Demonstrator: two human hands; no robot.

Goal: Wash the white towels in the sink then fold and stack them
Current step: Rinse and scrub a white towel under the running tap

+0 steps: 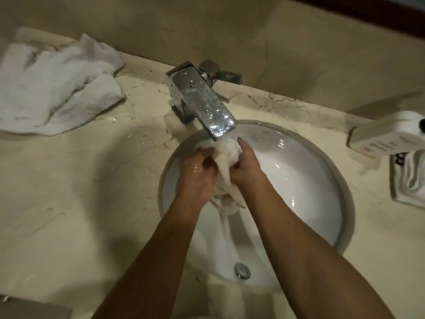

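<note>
I see the marble tabletop (69, 192) filling the view, with the round white sink (299, 180) at centre. At ten o'clock a pile of white towels (57, 93) lies on the tabletop. The chrome faucet (202, 102) stands at twelve o'clock of the sink. Under its spout, my left hand (197, 178) and right hand (246, 166) both clench one wet towel (226, 155), bunched between them above the basin.

My left hand (195, 173) and right hand (246, 166) in sink (322, 180), wet towel (226, 153) gripped between them, under faucet (202, 100) behind. Towel pile (57, 88) on counter (69, 192) far left. Box (386, 139) on counter right of sink; drain (242, 270) nearest me.
</note>
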